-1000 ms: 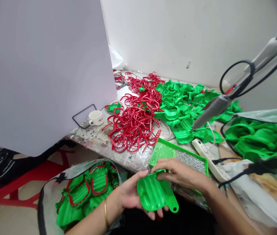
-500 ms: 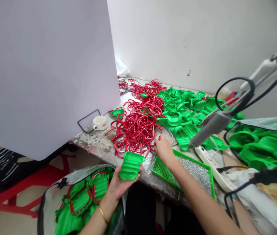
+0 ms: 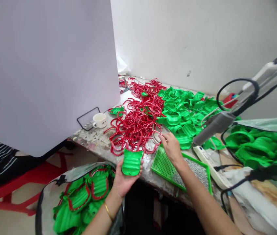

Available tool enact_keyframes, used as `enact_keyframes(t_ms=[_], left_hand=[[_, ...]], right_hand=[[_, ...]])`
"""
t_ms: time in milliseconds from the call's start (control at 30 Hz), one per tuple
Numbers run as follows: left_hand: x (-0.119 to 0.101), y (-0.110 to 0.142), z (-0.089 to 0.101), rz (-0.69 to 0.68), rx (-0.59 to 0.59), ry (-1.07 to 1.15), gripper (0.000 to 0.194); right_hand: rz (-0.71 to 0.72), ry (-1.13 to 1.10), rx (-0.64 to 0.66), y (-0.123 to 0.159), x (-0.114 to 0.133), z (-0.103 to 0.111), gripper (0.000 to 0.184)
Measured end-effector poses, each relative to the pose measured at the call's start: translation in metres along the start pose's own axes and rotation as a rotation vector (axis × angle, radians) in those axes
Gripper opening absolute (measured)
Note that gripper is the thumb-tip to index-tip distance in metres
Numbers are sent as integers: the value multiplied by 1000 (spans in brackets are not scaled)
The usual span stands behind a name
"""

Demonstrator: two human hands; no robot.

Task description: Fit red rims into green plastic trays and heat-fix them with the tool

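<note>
Left hand (image 3: 125, 183) cradles green ribbed piece (image 3: 131, 162), long axis twelve o'clock; right hand (image 3: 171, 148) pinched at red loops (image 3: 136, 127), ten o'clock, hold unconfirmed.

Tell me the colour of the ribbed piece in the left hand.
The ribbed piece is bright green, best in the head view.

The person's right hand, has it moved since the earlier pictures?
Yes. The right hand moved forward, from the near side of the green mesh tray to beyond its far edge, beside the red loops.
</note>
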State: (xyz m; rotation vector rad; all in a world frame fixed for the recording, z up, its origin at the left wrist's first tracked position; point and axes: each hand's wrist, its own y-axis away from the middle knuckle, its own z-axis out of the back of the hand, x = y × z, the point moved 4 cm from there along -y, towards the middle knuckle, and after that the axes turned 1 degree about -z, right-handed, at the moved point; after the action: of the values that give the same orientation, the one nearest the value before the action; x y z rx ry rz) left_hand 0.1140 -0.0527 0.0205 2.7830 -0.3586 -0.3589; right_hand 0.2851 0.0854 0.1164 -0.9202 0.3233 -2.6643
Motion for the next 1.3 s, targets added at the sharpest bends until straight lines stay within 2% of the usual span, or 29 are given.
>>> enact_keyframes(t_ms=[100, 167, 267, 433, 533, 633, 700, 833, 900, 967, 1067, 1167, 1233, 1300], left_hand=[[1, 3, -8, -21, 49, -13, 57], [4, 3, -18, -39, 98, -42, 57], [12, -1, -35, -77, 147, -111, 51], [30, -14, -53, -148, 98, -140, 33], [36, -17, -54, -122, 75, -125, 31], [35, -17, -54, -117, 79, -110, 31], [32, -16, -56, -110, 102, -123, 31], [29, -13, -61, -112, 155, -195, 31], [30, -11, -62, -100, 174, -241, 30], [33, -9, -61, -68, 185, -284, 29], [36, -6, -57, -23, 174, -331, 29], [36, -3, -53, 0, 188, -333, 33], [36, -3, -52, 0, 206, -312, 39], [34, -3, -51, -33, 213, -282, 45]], right_hand=[[-96, -150, -117, 5, -4, 8, 47], [-137, -233, -145, 14, 0, 11, 50], [-152, -312, -114, 35, 16, 9, 44], [-139, -237, -35, 67, 41, 3, 26], [-104, -94, 9, 71, 46, 9, 23], [-48, 146, 82, 69, 50, 21, 29], [29, 237, 76, 65, 56, 30, 36], [294, 220, 33, 60, 75, 40, 38], [404, 176, 78, 59, 82, 36, 31], [456, 154, 130, 59, 83, 30, 24], [475, 160, 164, 58, 77, 24, 17], [476, 155, 190, 58, 69, 26, 16], [408, 123, 191, 57, 62, 32, 17], [271, 32, 161, 56, 54, 40, 16]])
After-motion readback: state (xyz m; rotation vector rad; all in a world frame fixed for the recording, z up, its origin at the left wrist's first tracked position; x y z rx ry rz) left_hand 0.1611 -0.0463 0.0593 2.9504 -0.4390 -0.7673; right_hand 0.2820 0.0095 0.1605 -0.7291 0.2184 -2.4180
